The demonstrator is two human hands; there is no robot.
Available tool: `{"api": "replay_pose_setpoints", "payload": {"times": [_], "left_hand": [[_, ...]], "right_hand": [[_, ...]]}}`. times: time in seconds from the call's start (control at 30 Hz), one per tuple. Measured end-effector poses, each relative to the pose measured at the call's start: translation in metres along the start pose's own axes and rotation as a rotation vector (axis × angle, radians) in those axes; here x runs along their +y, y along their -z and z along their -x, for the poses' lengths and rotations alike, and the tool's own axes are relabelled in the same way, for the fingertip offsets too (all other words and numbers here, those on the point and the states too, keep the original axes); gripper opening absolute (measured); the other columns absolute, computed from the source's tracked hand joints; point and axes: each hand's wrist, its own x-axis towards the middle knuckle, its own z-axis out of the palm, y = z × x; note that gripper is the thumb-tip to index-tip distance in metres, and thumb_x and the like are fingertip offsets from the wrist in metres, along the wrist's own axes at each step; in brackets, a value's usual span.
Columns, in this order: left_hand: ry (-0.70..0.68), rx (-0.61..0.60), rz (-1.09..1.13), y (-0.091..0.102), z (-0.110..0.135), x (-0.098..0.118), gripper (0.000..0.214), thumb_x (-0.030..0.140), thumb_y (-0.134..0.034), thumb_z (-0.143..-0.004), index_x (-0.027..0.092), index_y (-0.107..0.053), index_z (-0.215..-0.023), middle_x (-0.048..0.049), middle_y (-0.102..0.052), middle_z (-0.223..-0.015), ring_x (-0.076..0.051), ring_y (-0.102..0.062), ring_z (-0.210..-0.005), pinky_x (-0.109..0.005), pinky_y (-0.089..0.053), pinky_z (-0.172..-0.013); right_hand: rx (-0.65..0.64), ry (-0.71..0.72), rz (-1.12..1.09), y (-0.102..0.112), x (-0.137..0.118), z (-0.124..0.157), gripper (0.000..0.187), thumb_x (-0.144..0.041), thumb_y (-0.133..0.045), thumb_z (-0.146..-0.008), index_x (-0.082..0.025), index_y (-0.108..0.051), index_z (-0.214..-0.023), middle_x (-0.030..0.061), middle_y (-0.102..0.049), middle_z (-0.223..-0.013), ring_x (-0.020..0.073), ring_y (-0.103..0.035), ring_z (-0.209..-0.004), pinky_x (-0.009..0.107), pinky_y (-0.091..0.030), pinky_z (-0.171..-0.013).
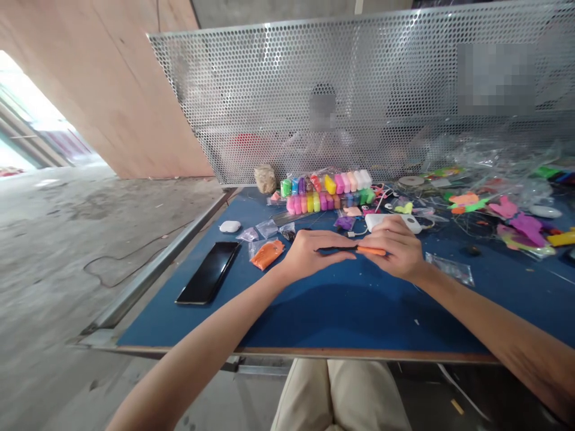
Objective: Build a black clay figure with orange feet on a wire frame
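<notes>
Above the blue table (314,311), a flat strip of orange modelling clay (371,250) is held between my hands. My right hand (398,248) pinches it, fingers on top and thumb beneath. The fingertips of my left hand (309,254) close on its left end, where a narrow dark gap shows between fingers and thumb. Left of that hand lies a clear packet of orange clay (267,254). A white device with a cable (409,223) sits just behind my right hand. The underside of the strip is hidden.
A black phone (209,272) and a white earbud case (229,226) lie on the left. Rows of coloured clay packs (330,193) and a stone (265,179) stand before a perforated metal panel (269,90). Clay figures (523,221) and plastic bags crowd the right.
</notes>
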Motion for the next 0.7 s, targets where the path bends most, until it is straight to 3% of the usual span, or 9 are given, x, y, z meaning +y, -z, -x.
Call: {"api": "replay_pose_setpoints", "payload": {"times": [0.13, 0.33, 0.47, 0.57, 0.7], "left_hand": [[0.048, 0.007, -0.011, 0.003, 0.001, 0.003, 0.018, 0.027, -0.076, -0.086, 0.020, -0.080, -0.103, -0.0050, -0.080, -0.096, -0.016, -0.076, -0.084, -0.024, -0.062, -0.080], [0.092, 0.000, 0.012, 0.006, 0.001, 0.002, 0.026, 0.029, -0.079, -0.083, 0.021, -0.079, -0.108, -0.0044, -0.079, -0.104, -0.017, -0.076, -0.090, -0.026, -0.062, -0.085], [0.229, 0.038, 0.043, 0.004, 0.002, 0.003, 0.017, 0.031, -0.076, -0.085, 0.021, -0.081, -0.099, -0.0039, -0.080, -0.096, -0.017, -0.077, -0.082, -0.025, -0.062, -0.079], [0.349, 0.077, 0.098, 0.004, 0.002, 0.005, 0.021, 0.035, -0.079, -0.083, 0.019, -0.081, -0.096, -0.0053, -0.080, -0.090, -0.018, -0.076, -0.077, -0.025, -0.062, -0.073], [0.436, 0.037, 0.166, 0.005, 0.000, 0.006, 0.029, 0.039, -0.078, -0.084, 0.018, -0.079, -0.105, -0.0064, -0.079, -0.094, -0.017, -0.075, -0.079, -0.025, -0.060, -0.071]], "right_hand": [[-0.006, -0.025, -0.032, -0.001, -0.004, 0.000, 0.024, -0.020, -0.078, -0.083, -0.028, -0.072, -0.105, -0.0012, -0.078, -0.084, 0.0190, -0.068, -0.074, 0.041, -0.049, -0.077], [0.018, -0.130, -0.093, -0.002, -0.003, 0.000, 0.025, -0.017, -0.079, -0.083, -0.029, -0.073, -0.104, 0.0005, -0.074, -0.080, 0.0197, -0.065, -0.074, 0.041, -0.051, -0.075], [0.011, -0.207, -0.182, -0.005, -0.001, 0.003, 0.025, -0.018, -0.079, -0.082, -0.028, -0.074, -0.103, 0.0017, -0.072, -0.080, 0.0204, -0.064, -0.075, 0.041, -0.052, -0.074], [0.022, -0.314, -0.274, -0.008, -0.003, 0.005, 0.020, -0.019, -0.078, -0.083, -0.029, -0.075, -0.101, 0.0025, -0.071, -0.081, 0.0212, -0.064, -0.076, 0.041, -0.053, -0.074], [0.049, -0.494, -0.387, -0.011, -0.005, 0.007, 0.012, -0.022, -0.076, -0.085, -0.028, -0.075, -0.096, 0.0031, -0.069, -0.084, 0.0205, -0.065, -0.078, 0.038, -0.054, -0.073]]}}
